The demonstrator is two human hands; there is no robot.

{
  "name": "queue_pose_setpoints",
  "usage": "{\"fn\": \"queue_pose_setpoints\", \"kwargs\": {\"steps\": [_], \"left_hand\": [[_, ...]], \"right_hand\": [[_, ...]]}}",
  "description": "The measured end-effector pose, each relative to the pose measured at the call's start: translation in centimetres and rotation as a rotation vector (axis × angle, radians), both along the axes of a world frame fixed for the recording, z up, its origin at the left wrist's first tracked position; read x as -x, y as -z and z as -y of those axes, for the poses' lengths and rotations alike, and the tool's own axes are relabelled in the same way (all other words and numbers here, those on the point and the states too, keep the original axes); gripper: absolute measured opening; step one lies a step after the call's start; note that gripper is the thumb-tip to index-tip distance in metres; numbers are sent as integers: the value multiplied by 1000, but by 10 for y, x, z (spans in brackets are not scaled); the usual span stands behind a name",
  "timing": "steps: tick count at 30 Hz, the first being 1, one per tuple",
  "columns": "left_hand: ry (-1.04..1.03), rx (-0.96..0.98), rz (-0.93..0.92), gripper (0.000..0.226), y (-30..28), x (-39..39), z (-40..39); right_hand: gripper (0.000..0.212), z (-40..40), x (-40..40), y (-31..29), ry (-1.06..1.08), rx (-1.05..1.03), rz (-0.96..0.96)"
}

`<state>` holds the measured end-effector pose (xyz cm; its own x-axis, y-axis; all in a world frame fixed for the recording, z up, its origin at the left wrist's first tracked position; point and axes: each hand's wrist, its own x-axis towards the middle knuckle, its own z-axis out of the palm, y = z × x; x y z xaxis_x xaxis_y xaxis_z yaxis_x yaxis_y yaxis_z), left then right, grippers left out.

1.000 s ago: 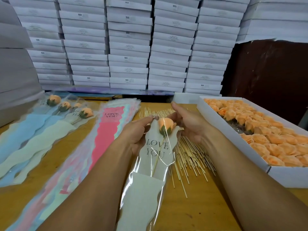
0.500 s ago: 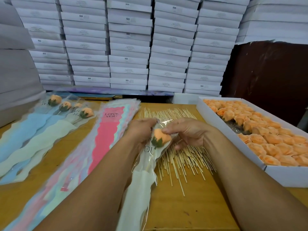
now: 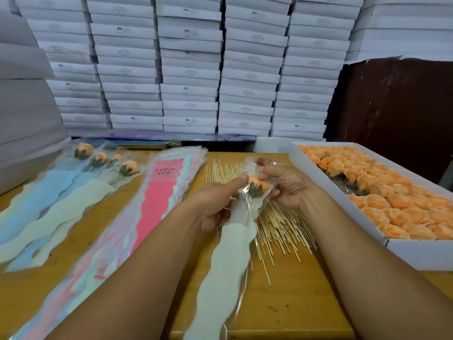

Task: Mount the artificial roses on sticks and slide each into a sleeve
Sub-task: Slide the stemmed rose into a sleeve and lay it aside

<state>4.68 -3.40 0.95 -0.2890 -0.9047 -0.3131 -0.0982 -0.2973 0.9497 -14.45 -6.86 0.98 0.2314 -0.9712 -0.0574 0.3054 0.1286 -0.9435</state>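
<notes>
Both hands [image 3: 215, 200] hold sleeve [image 3: 230, 253] w/ rose [image 3: 257, 186].

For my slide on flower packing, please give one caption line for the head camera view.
Both hands, left hand and right hand, hold a sleeve containing an orange rose above scattered sticks.

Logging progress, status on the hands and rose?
Both hands, left and right, gripping the sleeve. Rose on stick, inside. Nothing blocking.

rose [image 3: 259, 185] deeper inside sleeve [image 3: 228, 263]
</notes>
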Motion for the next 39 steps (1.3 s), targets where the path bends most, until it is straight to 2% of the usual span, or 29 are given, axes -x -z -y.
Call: {"fn": "queue_pose_setpoints", "kwargs": {"steps": [4,6,9,12,16,18,22,24,26,29,31,33,36,39], "left_hand": [[191,-87,-94,60,-2,-14,-10],[304,-79,-81,50,-2,-23,-14],[361,-93,-129,32,2,-31,-17],[386,-84,-166,26,8,-31,-16],[400,-65,-238,12,13,-34,-15],[411,-52,-296,11,14,-35,-15],[342,-5,-391,11,14,-35,-14],[285,29,-421,12,16,-33,-14],[183,55,-446,15,19,-32,-13],[81,68,-471,12,21,-31,-9],[27,80,-483,15,21,-32,-6],[-40,98,-492,28,22,-32,-4],[-142,137,-489,35,23,-30,-1],[-192,182,-444,24,24,-29,1]], "right_hand": [[39,4,3,1,29,8,59],[38,4,5,1,31,9,122],[38,2,5,2,39,7,167],[46,3,3,3,16,4,162],[77,6,1,5,27,-18,151],[72,5,-1,4,28,-11,154],[46,3,-4,3,62,-20,175],[58,2,-6,4,120,-87,113],[78,-1,-7,4,149,-149,-84],[86,-14,-7,-6,-37,-158,-431],[84,-25,-8,-18,-276,-130,-563],[76,-39,-14,-24,-491,-89,-658],[58,-62,-28,-19,-694,-73,-714],[26,-81,-37,-9,-715,-78,-631]]}}
